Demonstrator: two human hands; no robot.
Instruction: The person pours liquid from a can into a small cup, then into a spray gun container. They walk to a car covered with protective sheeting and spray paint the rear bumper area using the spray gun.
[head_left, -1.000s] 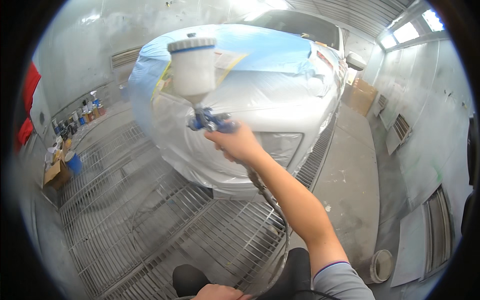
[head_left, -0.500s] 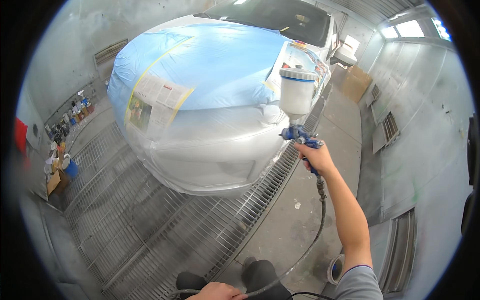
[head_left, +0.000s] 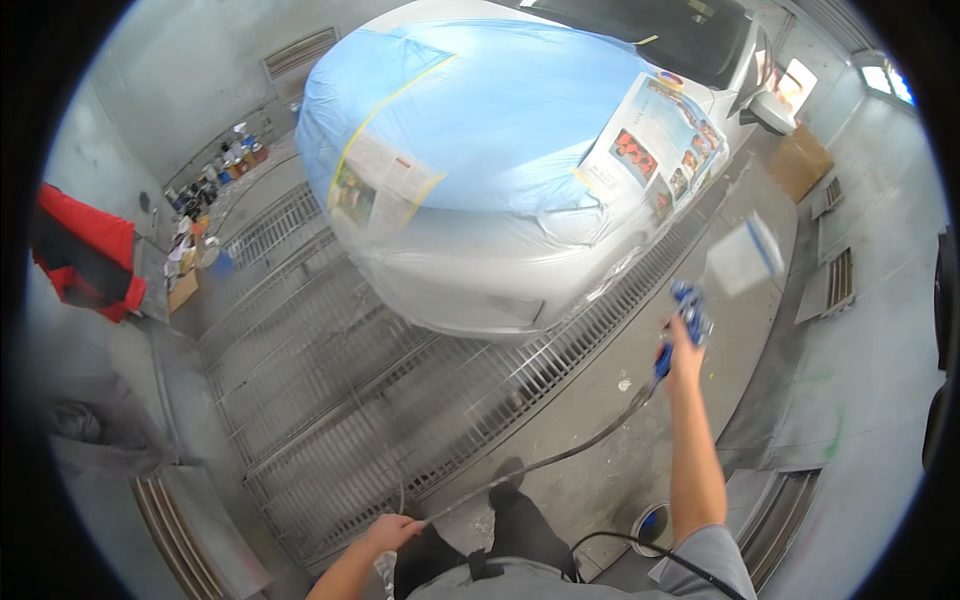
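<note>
My right hand (head_left: 684,352) is wrapped round the grip of a blue spray gun (head_left: 690,310). The gun's whitish paint cup (head_left: 738,262), smeared by motion, tips over to the right. From the gun's base a grey air hose (head_left: 560,455) runs down to my left hand (head_left: 393,532), whose fingers are closed on it in front of my legs. Ahead stands a car with a silver-grey front bumper (head_left: 470,285). Blue masking film (head_left: 490,110) covers its hood, with newspaper sheets (head_left: 655,140) taped along the side. The gun is apart from the car, off its front corner.
Metal floor grating (head_left: 330,400) lies under and before the car. Cans and bottles (head_left: 215,175) line the left wall, near a red and black cloth (head_left: 88,250). A bucket (head_left: 652,525) stands by my right forearm. A cardboard box (head_left: 800,162) sits beyond the car's mirror.
The spray gun has swung right and down, away from the bumper, and its cup has gone from upright to tilted. My view has shifted left, and more of my left arm shows.
</note>
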